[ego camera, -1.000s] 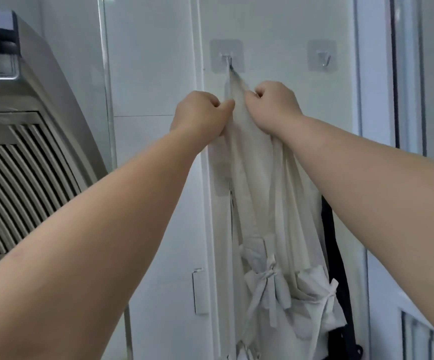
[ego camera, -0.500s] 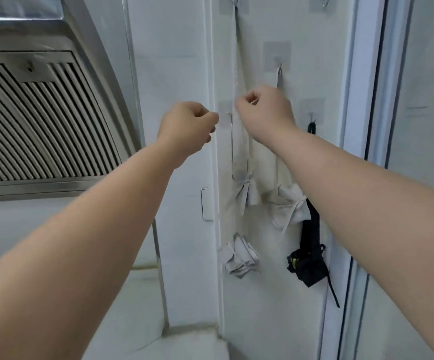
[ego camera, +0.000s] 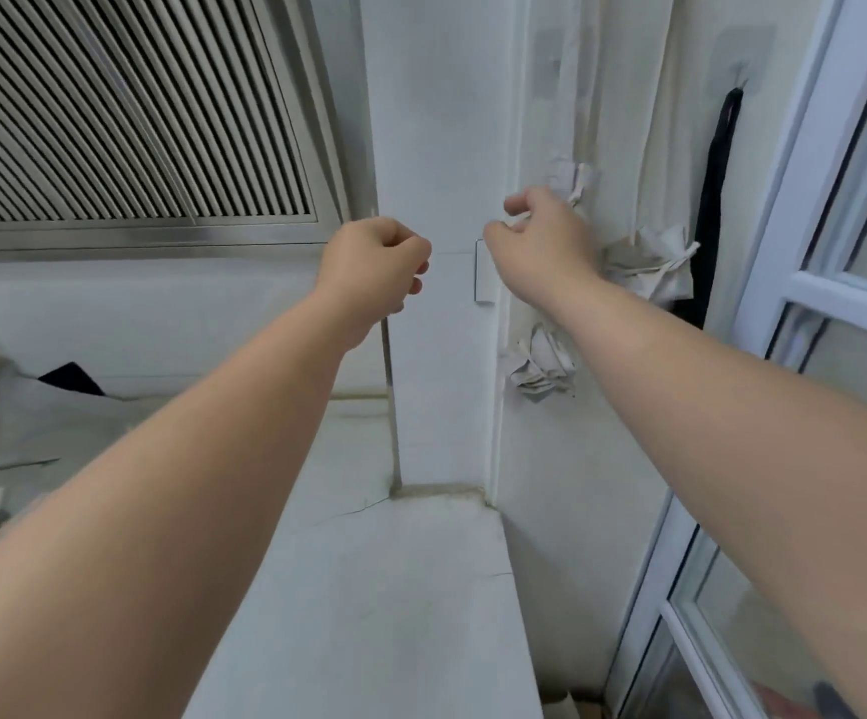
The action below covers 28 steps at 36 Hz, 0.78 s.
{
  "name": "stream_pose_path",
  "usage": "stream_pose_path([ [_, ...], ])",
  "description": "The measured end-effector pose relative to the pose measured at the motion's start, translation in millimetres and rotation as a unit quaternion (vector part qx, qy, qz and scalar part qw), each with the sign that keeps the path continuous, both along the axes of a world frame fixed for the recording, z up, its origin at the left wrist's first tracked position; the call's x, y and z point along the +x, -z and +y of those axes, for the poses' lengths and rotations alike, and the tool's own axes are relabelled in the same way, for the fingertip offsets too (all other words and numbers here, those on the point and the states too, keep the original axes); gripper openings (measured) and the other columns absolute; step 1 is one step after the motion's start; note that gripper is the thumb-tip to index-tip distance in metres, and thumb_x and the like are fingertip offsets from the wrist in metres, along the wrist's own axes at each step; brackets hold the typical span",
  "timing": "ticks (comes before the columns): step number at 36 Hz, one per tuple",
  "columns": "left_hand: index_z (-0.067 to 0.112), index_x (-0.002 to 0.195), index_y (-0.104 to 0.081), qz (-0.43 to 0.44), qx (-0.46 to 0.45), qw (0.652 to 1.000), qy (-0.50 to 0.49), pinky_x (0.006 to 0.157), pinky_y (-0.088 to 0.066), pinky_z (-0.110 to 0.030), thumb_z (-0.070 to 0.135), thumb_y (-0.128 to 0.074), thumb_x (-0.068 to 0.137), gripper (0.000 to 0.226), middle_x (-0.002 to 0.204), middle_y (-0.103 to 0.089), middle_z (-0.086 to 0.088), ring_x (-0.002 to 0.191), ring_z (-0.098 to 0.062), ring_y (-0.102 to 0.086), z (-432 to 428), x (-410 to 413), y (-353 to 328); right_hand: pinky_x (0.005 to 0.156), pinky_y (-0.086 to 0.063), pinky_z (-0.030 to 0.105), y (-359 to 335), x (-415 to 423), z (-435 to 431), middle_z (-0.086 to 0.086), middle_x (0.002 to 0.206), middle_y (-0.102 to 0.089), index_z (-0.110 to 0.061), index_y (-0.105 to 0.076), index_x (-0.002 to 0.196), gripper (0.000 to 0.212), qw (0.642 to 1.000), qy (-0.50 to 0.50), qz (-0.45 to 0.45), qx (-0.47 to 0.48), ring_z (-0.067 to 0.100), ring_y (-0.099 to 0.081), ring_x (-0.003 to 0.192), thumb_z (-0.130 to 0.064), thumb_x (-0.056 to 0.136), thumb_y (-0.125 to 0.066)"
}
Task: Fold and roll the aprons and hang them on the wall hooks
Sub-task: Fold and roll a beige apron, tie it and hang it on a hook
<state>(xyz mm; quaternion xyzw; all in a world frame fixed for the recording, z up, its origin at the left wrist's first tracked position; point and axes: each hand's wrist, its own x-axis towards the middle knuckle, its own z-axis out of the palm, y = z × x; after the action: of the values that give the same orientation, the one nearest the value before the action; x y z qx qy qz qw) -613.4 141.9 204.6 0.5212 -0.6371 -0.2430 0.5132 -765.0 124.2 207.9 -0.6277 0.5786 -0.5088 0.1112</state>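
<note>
White wall (ego camera: 436, 121) ahead: left hand (ego camera: 374, 272) fisted, right hand (ego camera: 540, 241) half-curled.

The right hand (ego camera: 540, 246) covers part of the top rolled cream apron (ego camera: 568, 181), and I can't tell whether its curled fingers pinch a strap. The forearm hides the lower end of the black apron (ego camera: 714, 199). The cream straps (ego camera: 651, 121) run off the top edge. The range hood (ego camera: 109, 106) is cut by the top and left edges. The cloth pile (ego camera: 32, 433) at the left is blurred.
</note>
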Motion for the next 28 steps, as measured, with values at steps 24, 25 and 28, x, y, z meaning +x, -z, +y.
stream_pose_path([
  [24,0.021,0.078,-0.062,-0.044,0.237,0.955,-0.175,0.068,-0.045,-0.029,0.023,-0.056,0.089,0.013,0.078,-0.064,-0.001,0.078,-0.021,-0.060,-74,434,213,0.075,-0.036,0.021,218,436,-121,0.001,0.093,-0.059,-0.012,-0.065,0.108,0.021,0.945,-0.229,0.067,0.226,0.021,-0.058,0.101,-0.021,0.091,-0.055],
  [25,0.021,0.081,-0.064,-0.049,0.243,0.950,-0.189,0.069,-0.045,-0.029,0.023,-0.056,0.089,0.011,0.077,-0.063,0.001,0.077,-0.021,-0.059,-77,451,220,0.074,-0.036,0.020,222,451,-126,0.000,0.091,-0.058,-0.012,-0.065,0.108,0.022,0.941,-0.235,0.066,0.233,0.021,-0.058,0.099,-0.021,0.091,-0.055],
  [28,0.015,0.102,-0.065,-0.094,0.270,0.936,-0.206,0.074,-0.042,-0.028,0.021,-0.055,0.092,0.015,0.090,-0.064,-0.001,0.089,-0.023,-0.060,-90,492,243,0.074,-0.037,0.021,239,487,-145,-0.007,0.078,-0.054,-0.011,-0.065,0.106,0.020,0.932,-0.244,0.067,0.260,0.018,-0.054,0.089,-0.018,0.090,-0.056],
])
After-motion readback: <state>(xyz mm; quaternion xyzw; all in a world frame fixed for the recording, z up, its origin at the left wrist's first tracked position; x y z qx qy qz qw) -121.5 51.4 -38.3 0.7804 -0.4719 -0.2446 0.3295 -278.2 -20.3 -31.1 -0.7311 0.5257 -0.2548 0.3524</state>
